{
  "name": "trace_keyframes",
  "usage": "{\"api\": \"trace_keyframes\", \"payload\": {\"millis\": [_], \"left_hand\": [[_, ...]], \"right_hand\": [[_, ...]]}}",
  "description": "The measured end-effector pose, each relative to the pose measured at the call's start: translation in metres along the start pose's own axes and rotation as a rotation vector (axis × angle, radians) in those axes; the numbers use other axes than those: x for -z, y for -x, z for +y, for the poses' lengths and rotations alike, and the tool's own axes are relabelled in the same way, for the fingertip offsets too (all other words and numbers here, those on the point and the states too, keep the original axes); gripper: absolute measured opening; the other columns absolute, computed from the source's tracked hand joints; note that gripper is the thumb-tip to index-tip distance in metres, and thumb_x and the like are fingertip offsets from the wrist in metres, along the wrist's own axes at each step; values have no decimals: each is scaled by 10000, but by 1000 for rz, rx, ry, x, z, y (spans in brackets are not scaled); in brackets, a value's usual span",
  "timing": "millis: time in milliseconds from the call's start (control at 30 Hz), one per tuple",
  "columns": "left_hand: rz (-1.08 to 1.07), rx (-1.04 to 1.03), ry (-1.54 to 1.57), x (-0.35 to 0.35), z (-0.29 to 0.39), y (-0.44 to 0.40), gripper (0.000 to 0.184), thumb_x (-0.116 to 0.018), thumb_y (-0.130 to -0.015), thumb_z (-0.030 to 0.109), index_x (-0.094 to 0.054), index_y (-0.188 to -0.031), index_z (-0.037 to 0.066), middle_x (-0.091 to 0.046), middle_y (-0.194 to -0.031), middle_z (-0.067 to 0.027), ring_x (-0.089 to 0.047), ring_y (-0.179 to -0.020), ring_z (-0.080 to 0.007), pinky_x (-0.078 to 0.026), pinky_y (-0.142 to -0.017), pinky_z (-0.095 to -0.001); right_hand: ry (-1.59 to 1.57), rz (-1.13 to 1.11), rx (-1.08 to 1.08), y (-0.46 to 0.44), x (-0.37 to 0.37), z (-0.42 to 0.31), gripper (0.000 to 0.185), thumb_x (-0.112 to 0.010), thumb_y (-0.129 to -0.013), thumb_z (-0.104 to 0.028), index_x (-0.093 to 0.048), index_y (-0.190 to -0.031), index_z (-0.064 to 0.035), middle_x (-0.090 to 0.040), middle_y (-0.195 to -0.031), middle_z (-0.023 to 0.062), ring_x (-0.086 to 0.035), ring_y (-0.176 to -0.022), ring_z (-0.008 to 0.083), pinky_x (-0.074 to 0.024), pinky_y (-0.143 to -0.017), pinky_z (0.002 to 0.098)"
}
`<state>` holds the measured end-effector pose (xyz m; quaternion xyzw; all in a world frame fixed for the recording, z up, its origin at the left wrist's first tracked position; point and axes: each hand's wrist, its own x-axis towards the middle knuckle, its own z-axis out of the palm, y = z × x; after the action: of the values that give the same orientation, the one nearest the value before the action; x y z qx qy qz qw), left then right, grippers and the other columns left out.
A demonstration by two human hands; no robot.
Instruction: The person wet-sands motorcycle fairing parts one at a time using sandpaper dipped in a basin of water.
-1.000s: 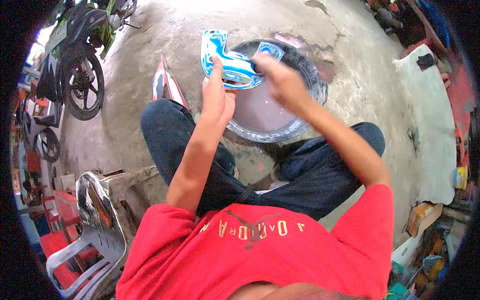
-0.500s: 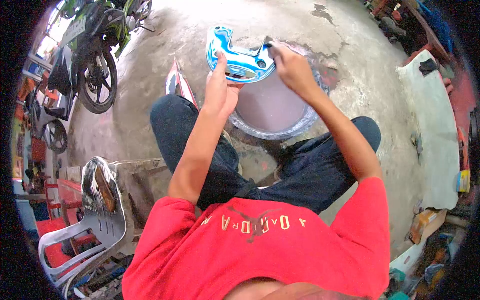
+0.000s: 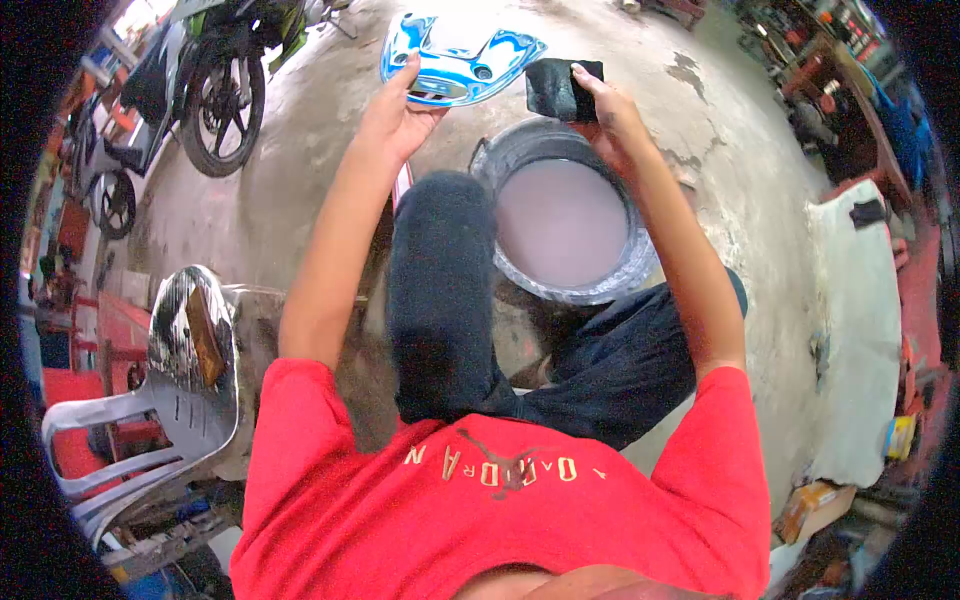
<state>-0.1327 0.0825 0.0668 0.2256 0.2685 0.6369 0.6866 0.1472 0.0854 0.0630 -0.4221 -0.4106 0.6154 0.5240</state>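
In the head view, my left hand [image 3: 397, 125] grips the lower left edge of a curved, glossy blue-and-white plastic fairing piece [image 3: 455, 75], thumb on its face. The piece has round holes and a long slot, and is held up beyond my knee. My right hand [image 3: 612, 112] pinches a black sheet of sandpaper [image 3: 565, 90], apart from the piece and to its right. Below that hand stands a round tub [image 3: 575, 292] of cloudy greyish-pink water [image 3: 560, 222].
A grey plastic chair [image 3: 195, 400] with a wooden block on it stands at the left. A parked motorcycle [image 3: 222, 110] is at the upper left. A pale panel [image 3: 855, 340] lies along the right side. A red-and-white part shows partly behind my left knee.
My right hand has moved off the fairing piece to the right, and the black sheet now shows fully. The piece has shifted up and left in view. My left knee has swung inward.
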Motion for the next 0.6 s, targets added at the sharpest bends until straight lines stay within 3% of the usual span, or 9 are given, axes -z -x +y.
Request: {"api": "trace_keyframes", "payload": {"millis": [67, 200, 300, 400, 467, 600], "left_hand": [[5, 26, 29, 27, -2, -9, 420, -679, -965, 196, -522, -1313, 20, -608, -1301, -176, -577, -1230, -326, -460, -1080, -533], [71, 119, 104, 108, -40, -20, 452, -688, -959, 163, -495, -1343, 23, -594, -1324, -170, -563, -1249, -364, -457, -1085, -575], [150, 89, 203, 178, -84, -18, 463, -695, -954, 215, -510, -1333, 25, -591, -1334, -169, -568, -1249, -358, -480, -1064, -566], [171, 209, 246, 238, -123, -7, 484, -670, -960, 310, -525, -1331, 34, -608, -1328, -168, -577, -1255, -334, -497, -1052, -546], [212, 275, 224, 262, -138, -2, 506, -667, -957, 356, -533, -1328, 39, -632, -1296, -158, -600, -1226, -329, -490, -1055, -548], [127, 322, 127, 294, -155, -3, 599, -676, -935, 459, -530, -1325, 28, -629, -1297, -159, -604, -1225, -306, -488, -1046, -536]], "right_hand": [[31, 17, -20, -19, -17, 23, 300, -679, -950, -334, -690, -1074, -61, -712, -954, 59, -674, -785, 160, -543, -685, 343], [134, -124, -139, -57, -35, 100, 355, -700, -946, -326, -671, -1121, -17, -716, -987, 78, -700, -832, 177, -571, -708, 328], [82, -27, -219, -61, -49, 171, 404, -777, -890, -311, -684, -1116, 11, -720, -995, 79, -688, -806, 160, -556, -698, 314], [11, 2, -390, -47, -58, 227, 379, -786, -888, -288, -674, -1118, -8, -697, -943, 80, -675, -749, 194, -546, -609, 358], [135, -10, -265, -41, -62, 261, 343, -806, -871, -256, -687, -1072, -4, -694, -918, 75, -658, -724, 174, -529, -591, 351], [72, 110, -355, -41, -69, 299, 312, -812, -865, -249, -706, -1017, 2, -701, -912, 68, -647, -763, 139, -528, -650, 318]]}}
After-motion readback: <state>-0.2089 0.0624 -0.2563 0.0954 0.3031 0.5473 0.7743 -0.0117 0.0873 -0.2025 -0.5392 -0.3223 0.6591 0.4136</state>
